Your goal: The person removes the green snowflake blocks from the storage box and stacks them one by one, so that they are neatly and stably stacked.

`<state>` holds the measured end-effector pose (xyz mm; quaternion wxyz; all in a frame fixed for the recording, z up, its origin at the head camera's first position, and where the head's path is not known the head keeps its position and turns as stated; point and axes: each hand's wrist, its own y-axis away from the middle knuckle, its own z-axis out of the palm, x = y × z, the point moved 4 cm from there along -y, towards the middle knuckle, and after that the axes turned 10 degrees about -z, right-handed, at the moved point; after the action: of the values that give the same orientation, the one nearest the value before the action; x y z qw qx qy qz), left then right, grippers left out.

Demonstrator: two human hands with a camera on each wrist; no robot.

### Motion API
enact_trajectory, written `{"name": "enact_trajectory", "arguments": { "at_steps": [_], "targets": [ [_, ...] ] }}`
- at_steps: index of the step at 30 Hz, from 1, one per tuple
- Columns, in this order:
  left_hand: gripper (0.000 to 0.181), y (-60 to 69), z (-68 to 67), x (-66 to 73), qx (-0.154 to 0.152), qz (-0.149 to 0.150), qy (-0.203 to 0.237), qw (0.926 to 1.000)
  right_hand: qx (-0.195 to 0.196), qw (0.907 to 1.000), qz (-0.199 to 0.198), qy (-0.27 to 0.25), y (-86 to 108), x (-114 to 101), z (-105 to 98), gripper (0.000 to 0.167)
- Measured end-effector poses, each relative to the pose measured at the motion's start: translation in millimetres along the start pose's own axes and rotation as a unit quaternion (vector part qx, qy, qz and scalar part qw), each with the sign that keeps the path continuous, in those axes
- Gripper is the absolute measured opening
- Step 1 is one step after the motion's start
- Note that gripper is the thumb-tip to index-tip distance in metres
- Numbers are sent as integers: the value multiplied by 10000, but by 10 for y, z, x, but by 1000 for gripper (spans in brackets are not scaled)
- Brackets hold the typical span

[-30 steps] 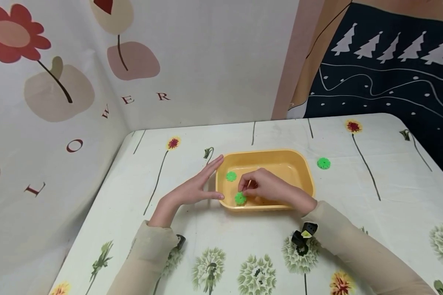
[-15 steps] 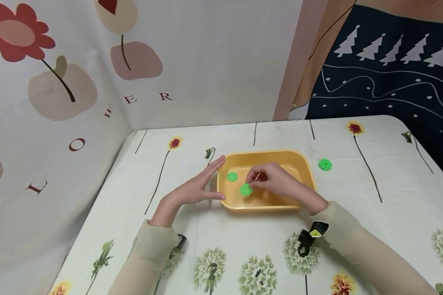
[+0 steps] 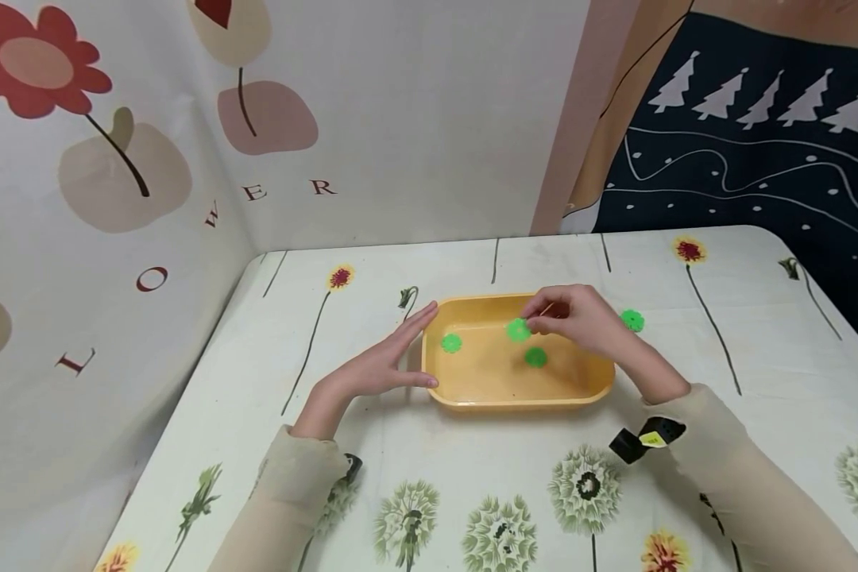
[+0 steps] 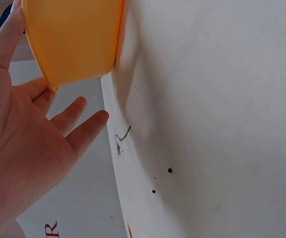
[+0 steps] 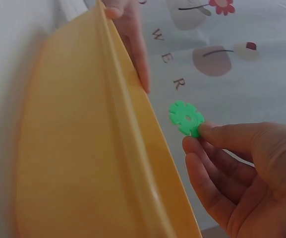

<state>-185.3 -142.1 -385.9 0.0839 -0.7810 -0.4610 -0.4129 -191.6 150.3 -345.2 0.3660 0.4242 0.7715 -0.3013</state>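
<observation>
My right hand (image 3: pixel 579 318) pinches a green notched disc (image 3: pixel 518 330) between thumb and fingertips, raised over the yellow plastic tray (image 3: pixel 482 402). The right wrist view shows the held disc (image 5: pixel 187 118) as flower-shaped, with slots round its edge and a hole in the centre. My left hand (image 3: pixel 375 367) is spread at the tray's left end, fingers and thumb fairly straight against the rim. In the left wrist view that hand (image 4: pixel 31 144) touches the tray's edge (image 4: pixel 73 44) from outside. Inside the tray lie a green disc (image 3: pixel 451 343) at the left and another disc (image 3: pixel 535 357) near the middle.
Another green disc (image 3: pixel 632 320) lies on the table just right of the tray, partly behind my right forearm. A flower-printed white cloth (image 3: pixel 500 461) covers the table. Printed white fabric (image 3: pixel 415 119) hangs behind and at the left; dark tree-patterned cloth (image 3: pixel 743 159) is at the right.
My right hand has lifted the pinched disc from the tray's near left part and moved it right and away. A disc near the tray's middle has come into view. The left hand stays put.
</observation>
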Motion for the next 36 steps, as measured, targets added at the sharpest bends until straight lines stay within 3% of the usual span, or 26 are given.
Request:
{"name": "enact_trajectory", "arguments": {
  "at_steps": [8,22,36],
  "targets": [
    [108,-8,4,-12,31,7,-16,10000,453,9984,161,300,131,58,-261,14],
    [108,-9,3,-14,27,-19,-26,10000,1212,9861,907,679,368,314,-580,28],
    [107,1,3,11,8,-80,-10,10000,1820,9732,1288,565,572,628,-783,33]
  ]
}}
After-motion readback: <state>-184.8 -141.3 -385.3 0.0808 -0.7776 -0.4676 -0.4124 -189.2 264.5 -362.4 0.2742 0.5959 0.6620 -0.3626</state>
